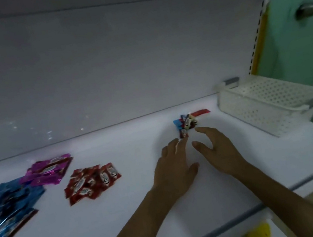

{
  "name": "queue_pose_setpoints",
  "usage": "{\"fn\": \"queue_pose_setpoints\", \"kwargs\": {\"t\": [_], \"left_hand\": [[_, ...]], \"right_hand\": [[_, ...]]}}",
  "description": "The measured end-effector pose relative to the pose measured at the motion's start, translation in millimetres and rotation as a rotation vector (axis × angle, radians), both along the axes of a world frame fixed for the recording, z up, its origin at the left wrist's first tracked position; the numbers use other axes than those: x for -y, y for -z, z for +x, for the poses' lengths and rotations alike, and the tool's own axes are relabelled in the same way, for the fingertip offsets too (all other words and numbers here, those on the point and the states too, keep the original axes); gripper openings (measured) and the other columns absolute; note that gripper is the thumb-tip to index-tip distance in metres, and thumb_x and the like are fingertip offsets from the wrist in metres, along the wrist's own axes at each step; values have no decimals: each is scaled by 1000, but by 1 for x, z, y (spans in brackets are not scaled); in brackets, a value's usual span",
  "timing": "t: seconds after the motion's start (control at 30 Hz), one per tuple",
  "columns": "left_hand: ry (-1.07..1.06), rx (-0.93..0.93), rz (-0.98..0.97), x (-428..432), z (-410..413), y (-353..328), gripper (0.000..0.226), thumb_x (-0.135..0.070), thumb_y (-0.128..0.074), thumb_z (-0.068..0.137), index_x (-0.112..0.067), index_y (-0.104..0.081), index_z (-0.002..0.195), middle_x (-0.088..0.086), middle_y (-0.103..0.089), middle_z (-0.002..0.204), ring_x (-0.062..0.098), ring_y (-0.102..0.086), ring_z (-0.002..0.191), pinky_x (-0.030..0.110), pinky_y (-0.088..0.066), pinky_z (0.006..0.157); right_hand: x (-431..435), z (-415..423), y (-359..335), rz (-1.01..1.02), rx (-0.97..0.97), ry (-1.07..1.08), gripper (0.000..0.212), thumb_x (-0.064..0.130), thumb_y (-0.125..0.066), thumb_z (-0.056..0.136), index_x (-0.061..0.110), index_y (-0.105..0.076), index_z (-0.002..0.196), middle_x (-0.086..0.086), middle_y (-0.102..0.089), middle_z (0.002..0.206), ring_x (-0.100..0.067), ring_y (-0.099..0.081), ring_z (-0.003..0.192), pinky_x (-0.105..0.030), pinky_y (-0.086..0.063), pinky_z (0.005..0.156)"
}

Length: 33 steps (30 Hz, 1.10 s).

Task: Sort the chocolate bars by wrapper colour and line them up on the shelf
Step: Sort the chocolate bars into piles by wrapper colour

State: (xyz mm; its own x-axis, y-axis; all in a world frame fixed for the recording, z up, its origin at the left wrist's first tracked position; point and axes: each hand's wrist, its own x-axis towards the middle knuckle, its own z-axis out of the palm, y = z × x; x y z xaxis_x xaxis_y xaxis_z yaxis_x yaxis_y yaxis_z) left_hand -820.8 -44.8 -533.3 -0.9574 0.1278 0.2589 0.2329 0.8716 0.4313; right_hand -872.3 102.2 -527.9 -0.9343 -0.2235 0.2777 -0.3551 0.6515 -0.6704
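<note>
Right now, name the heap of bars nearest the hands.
The small mixed heap just past the fingers; the red pile, purple pile and blue pile lie further left.

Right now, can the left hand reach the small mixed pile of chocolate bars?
Probably yes: the left hand is open, its fingertips right beside the mixed pile, with nothing between them.

Dim, soft blur — bowed edges

A shop: white display shelf (127,217), slotted upright (258,37), sorted chocolate bars (91,182).
</note>
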Motion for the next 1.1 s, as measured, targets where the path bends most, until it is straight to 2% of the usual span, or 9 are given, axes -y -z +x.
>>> {"fn": "queue_pose_setpoints", "kwargs": {"t": [0.13, 0.23, 0.33, 0.4, 0.5, 0.63, 0.73, 0.9, 1.1], "left_hand": [[34, 12, -81, -22, -43, 8, 69, -49, -41, 94, -18, -19, 152, 7, -18, 159, 24, -19, 144, 38, -25, 114], [31, -34, -130, -27, -71, 13, 79, -60, -25, 82, -21, -23, 151, 5, -26, 155, 25, -26, 140, 37, -28, 111], [-32, -66, -127, -24, -105, 16, 78, -59, -36, 83, -20, -28, 150, 8, -29, 153, 26, -29, 138, 37, -30, 110], [-34, -135, -85, -24, -130, 17, 80, -57, -39, 79, -10, -41, 143, 16, -39, 147, 34, -38, 133, 41, -37, 108], [4, -115, -40, -25, -158, 23, 85, -55, -45, 74, -6, -40, 143, 18, -43, 144, 37, -41, 131, 46, -38, 107], [-27, -22, -34, -24, -171, 19, 85, -47, -52, 68, -18, -36, 146, 4, -48, 141, 27, -43, 128, 31, -33, 104], [-73, -44, -55, -21, -179, 18, 85, -59, -42, 63, -22, -46, 139, 1, -58, 128, 26, -52, 115, 33, -38, 97], [-100, -156, -119, -21, -161, 18, 30, -36, -59, 88, -15, -64, 109, 6, -60, 98, 27, -54, 91, 27, -37, 71], [-52, -321, -342, 2, -127, 6, 32, -36, -50, 98, -9, -65, 107, 10, -64, 85, 30, -61, 73, 30, -38, 59]], "right_hand": [[-10, -72, -1, -2, 8, 81, 45, 35, -53, 94, 15, -47, 135, -8, -50, 135, -25, -45, 125, -30, -32, 104], [-7, -123, 4, 109, 1, 157, 46, 40, -47, 96, 13, -48, 133, -11, -49, 135, -27, -46, 122, -35, -33, 101], [-4, -151, 21, 376, -32, 169, 59, 57, -19, 91, 25, -51, 129, -3, -50, 133, -23, -45, 121, -39, -33, 99], [-4, -155, 27, 418, -55, 117, 51, 50, -18, 95, 27, -53, 124, 2, -52, 131, -20, -47, 121, -41, -31, 102], [-5, -150, 23, 356, -76, 56, 46, 36, -17, 98, 22, -56, 117, 2, -58, 124, -17, -52, 114, -37, -32, 101], [-1, -148, 22, 258, -29, -2, 54, 38, -13, 94, 17, -54, 123, -2, -62, 118, -19, -55, 111, -38, -30, 106], [-2, -142, 16, 123, 52, -48, 37, 30, -30, 99, 13, -46, 128, -9, -65, 106, -24, -60, 96, -32, -39, 88], [-10, -127, 7, -93, 115, -111, 21, 26, -40, 96, 18, -58, 103, -3, -67, 91, -19, -62, 83, -36, -50, 75], [7, -108, 8, -164, 93, -134, 19, 35, -46, 95, 23, -56, 85, 3, -66, 86, -15, -62, 83, -31, -47, 76]]}}
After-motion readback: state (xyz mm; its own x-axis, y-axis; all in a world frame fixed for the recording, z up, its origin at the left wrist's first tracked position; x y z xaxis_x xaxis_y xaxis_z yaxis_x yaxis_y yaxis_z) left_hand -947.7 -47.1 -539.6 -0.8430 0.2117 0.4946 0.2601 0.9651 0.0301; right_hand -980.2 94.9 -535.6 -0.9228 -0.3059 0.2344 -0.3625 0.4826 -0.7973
